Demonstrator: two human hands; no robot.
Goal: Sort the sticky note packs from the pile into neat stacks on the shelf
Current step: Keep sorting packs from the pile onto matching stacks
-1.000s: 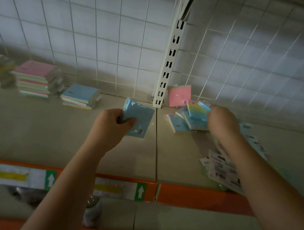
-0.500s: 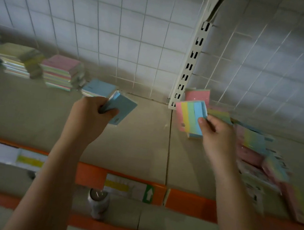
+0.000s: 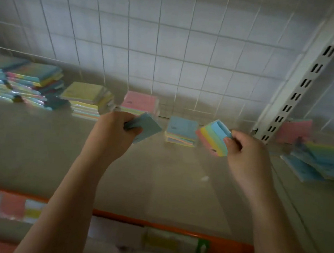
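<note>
Head view: left grip point(image 3: 112, 133) clutches blue pack point(image 3: 148, 127), right grip point(image 3: 247, 152) pinches rainbow pack point(image 3: 212, 137); bare shelf point(image 3: 166, 187) below.

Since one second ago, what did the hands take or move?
The right hand took a rainbow pack from the pile and carried it left, toward the stacks. The left hand kept holding its blue pack. The blue-topped stack on the shelf stayed as it was.

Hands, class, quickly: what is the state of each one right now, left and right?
Left hand: grip closed on a blue sticky note pack.
Right hand: grip closed on a rainbow-striped sticky note pack.
</note>
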